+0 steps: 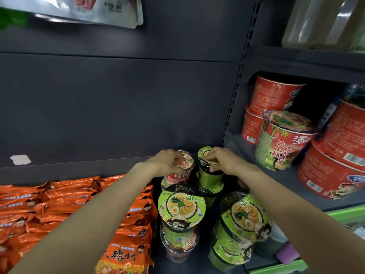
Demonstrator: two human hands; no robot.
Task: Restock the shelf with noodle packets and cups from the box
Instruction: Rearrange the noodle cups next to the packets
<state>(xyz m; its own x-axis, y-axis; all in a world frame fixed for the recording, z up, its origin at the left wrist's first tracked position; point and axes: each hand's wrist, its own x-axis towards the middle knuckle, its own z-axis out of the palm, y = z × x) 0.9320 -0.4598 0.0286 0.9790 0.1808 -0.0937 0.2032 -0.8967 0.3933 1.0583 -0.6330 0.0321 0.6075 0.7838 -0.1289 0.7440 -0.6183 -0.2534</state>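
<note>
On the dark grey shelf (193, 262), my left hand (167, 162) grips the lid rim of a red noodle cup (178, 175) at the back. Beside it, my right hand (223, 159) grips the lid of a green noodle cup (209, 179), which stands on top of another cup. Two more green-lidded cups stand stacked nearer me, one (181, 209) in the middle and one (245, 218) to its right. Orange noodle packets (69, 210) lie in rows on the left of the shelf. The box is not in view.
The adjoining shelf bay on the right holds a red and green noodle bowl (280, 143) and stacked red bowls (333, 169). A slotted upright (236, 86) divides the bays. A silver pouch (94, 10) hangs overhead. The shelf's green front edge (276, 267) runs bottom right.
</note>
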